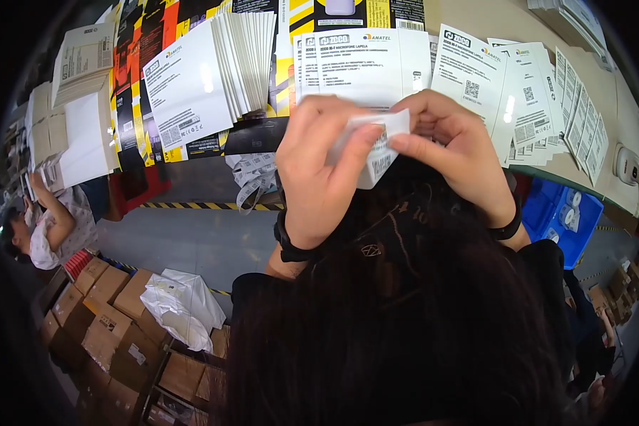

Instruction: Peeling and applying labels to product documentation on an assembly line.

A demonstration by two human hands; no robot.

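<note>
In front of my chest, a small bent piece of white label paper (380,165) with black print is pinched between my two hands. My left hand (312,170) grips one side with the thumb on top. My right hand (461,138) pinches the other side between thumb and fingers. Just beyond them, white printed cards (366,60) lie overlapped on the table. More such cards (476,82) spread to the right. A fanned stack of white cards (188,85) stands to the left. The fingers hide part of the label paper.
A long label strip (252,177) hangs in loops below the table edge. Yellow-and-black printed packaging (131,78) lies under the cards. A blue bin (586,220) with white rolls stands at right. Cardboard boxes (106,334) and a white bag (184,309) are lower left. Another person (60,220) works at far left.
</note>
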